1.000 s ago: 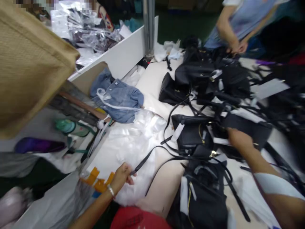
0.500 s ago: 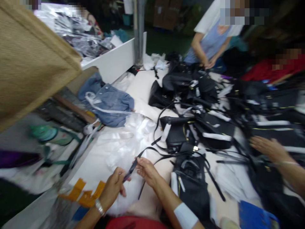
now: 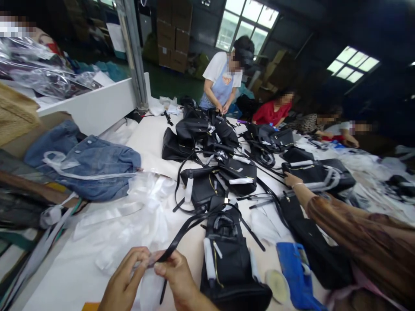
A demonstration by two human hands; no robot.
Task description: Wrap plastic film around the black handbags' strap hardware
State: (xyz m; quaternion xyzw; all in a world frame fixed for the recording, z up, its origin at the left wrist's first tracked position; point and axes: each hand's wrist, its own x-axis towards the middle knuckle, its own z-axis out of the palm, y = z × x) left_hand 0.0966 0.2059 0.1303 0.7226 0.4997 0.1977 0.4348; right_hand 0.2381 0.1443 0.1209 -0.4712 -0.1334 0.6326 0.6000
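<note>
At the lower middle, my right hand pinches the end of a black strap. The strap runs up to a black backpack lying on the table, with white wrapping on its side straps and a gold zipper. Close by on the left, my left hand has thumb and fingers pressed together on a small clear plastic piece at the strap's end. Both hands are nearly touching. Clear plastic bags lie just beyond them.
More black bags cover the middle of the table. A denim bag lies at left, below a white board. A blue object and a round roll sit at right. A co-worker's arm reaches in; other people stand beyond.
The view has tilted up and shifted right, showing windows and more people. My hands are closer together, lower in view. The co-worker's hand at right now rests by another black bag.
</note>
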